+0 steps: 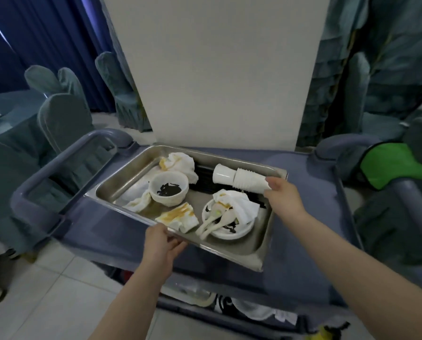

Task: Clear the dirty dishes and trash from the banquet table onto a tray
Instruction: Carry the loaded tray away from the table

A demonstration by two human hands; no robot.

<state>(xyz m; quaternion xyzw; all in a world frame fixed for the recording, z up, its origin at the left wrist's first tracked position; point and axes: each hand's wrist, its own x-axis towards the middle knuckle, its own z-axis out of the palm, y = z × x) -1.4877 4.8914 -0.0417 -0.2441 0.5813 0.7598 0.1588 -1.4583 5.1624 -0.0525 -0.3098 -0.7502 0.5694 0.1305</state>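
Both forearms reach forward from me; my left hand point(164, 244) curls over the near rim of the tray point(232, 253), gripping it. My right hand point(282, 196) pinches the mouth end of the stacked paper cups point(239, 180), which lie on their side at the tray's far right. That tray sits askew on the blue cart point(310, 217), its near right corner close to the cart's edge, and I think a careless tug could tip it off. Inside, the bowl point(168, 188) holds dark sauce, and the plate point(229, 228) carries spoons point(211, 223) and a crumpled napkin point(237, 204); a jolt might slop sauce or roll the cups out. Chairs point(63, 119) in covers stand beyond.
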